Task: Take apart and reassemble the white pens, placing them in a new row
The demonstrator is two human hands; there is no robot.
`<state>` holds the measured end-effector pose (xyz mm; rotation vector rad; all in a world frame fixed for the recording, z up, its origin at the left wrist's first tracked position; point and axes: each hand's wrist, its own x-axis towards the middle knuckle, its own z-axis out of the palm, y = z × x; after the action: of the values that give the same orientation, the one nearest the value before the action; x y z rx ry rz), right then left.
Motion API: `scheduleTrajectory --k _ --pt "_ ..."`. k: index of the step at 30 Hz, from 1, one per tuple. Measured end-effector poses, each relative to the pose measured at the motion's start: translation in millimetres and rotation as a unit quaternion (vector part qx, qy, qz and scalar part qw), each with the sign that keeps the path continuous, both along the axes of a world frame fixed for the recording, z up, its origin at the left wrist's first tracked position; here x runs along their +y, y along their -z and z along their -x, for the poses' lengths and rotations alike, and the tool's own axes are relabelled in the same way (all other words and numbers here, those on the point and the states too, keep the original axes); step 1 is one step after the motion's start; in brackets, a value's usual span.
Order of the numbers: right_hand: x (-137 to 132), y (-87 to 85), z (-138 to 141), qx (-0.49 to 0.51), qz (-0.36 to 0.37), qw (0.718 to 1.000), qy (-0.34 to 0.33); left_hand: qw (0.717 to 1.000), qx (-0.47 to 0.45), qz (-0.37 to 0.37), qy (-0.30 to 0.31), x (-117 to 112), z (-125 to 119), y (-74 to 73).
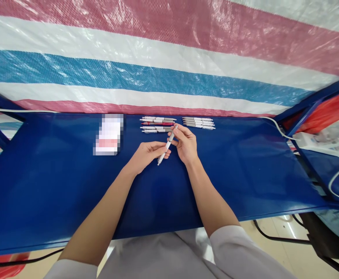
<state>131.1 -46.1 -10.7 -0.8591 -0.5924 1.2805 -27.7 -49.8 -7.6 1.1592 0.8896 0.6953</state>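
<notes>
Between my two hands a white pen with a grey grip is held at a slant, its tip pointing up and away from me. My left hand pinches the lower part of its barrel. The fingers of my right hand close around the grey end near the tip. Just beyond my hands lies a group of pens, mostly white and grey, with one red pen among them. To the right, several more white and grey pens lie side by side.
The pens lie on a blue table. A blurred-out white and pink item lies on its left. Striped plastic sheeting hangs behind. At the right are blue frame bars, a white cable and a red plastic bag.
</notes>
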Motion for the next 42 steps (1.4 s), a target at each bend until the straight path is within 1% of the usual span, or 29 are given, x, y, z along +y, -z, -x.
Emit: scheduleTrajectory --k 4,6,8,10,12,14,16,18,22,24,28,31,34,39,42 --pt "1.6 1.4 0.8 -0.019 0.010 1.000 0.011 0.987 0.097 -0.119 -0.041 -3.3 -4.7 3.3" --pt "1.9 1.4 0.9 -0.018 0.012 1.000 0.008 0.982 0.118 -0.137 -0.045 -4.4 -5.1 3.0" --pt "1.5 0.6 0.6 -0.015 0.018 1.000 0.002 0.988 0.102 -0.117 -0.020 -4.4 -3.1 1.0" --pt "0.6 -0.4 0.3 -0.012 0.027 1.000 -0.009 0.995 0.063 -0.069 0.027 -3.3 0.3 -1.9" --pt "-0.4 -1.2 0.2 -0.004 0.027 0.999 -0.023 0.997 0.032 -0.027 0.064 -1.8 3.6 -4.2" --pt "-1.0 -1.4 0.6 0.004 0.018 0.999 -0.033 0.997 0.027 -0.014 0.069 -0.7 5.5 -4.6" --pt "-0.8 -0.8 1.4 0.007 0.005 0.999 -0.031 0.998 0.039 -0.029 0.041 -0.1 5.2 -3.3" --pt "-0.1 0.2 2.2 0.001 -0.005 1.000 -0.020 0.996 0.060 -0.059 0.004 -0.2 3.3 -1.6" --pt "0.6 1.0 3.0 -0.032 -0.006 0.999 -0.008 0.986 0.094 -0.119 -0.067 -1.9 -1.4 -0.7" --pt "0.0 0.2 2.8 -0.044 -0.002 0.999 -0.010 0.982 0.107 -0.133 -0.084 -2.6 -2.8 -1.1" --pt "-0.9 -1.4 2.1 -0.053 0.001 0.999 -0.005 0.978 0.124 -0.144 -0.088 -2.6 -3.8 -0.7" --pt "-0.4 -1.0 1.6 -0.057 0.005 0.998 0.007 0.979 0.125 -0.139 -0.084 -1.3 -3.1 -0.7" --pt "0.2 -0.3 1.1 -0.058 0.013 0.998 0.006 0.984 0.119 -0.116 -0.059 0.8 -0.7 -1.5" --pt "0.6 -1.0 0.0 -0.018 0.024 0.999 -0.029 0.998 0.052 -0.031 -0.001 3.2 4.0 -2.4" --pt "0.7 -1.1 -0.4 0.004 0.013 0.999 -0.047 0.999 0.037 -0.013 0.023 3.1 4.7 -2.5"
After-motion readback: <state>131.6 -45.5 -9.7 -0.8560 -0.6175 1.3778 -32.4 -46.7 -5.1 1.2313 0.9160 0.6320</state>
